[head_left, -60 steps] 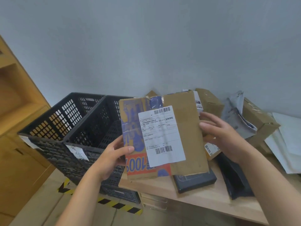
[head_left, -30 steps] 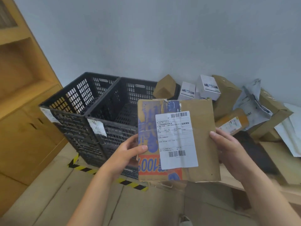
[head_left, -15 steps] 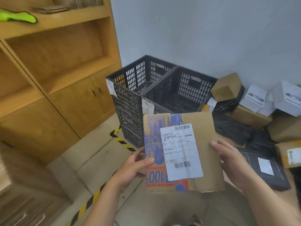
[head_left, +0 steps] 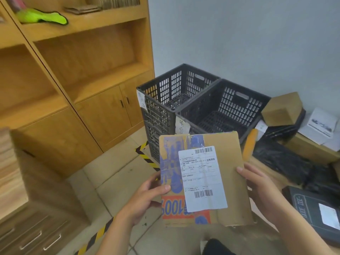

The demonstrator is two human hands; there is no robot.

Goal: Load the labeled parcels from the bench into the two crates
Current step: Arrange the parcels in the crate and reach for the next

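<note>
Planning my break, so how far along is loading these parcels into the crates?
Barely started: what shows of the left crate and right crate holds nothing. The left hand and right hand grip one labeled cardboard parcel. A pile of boxes and black bags waits at right.

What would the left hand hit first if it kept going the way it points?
The left hand grips the parcel; carrying it on, probably the front rim of the nearer crate, though depth is unclear.
</note>
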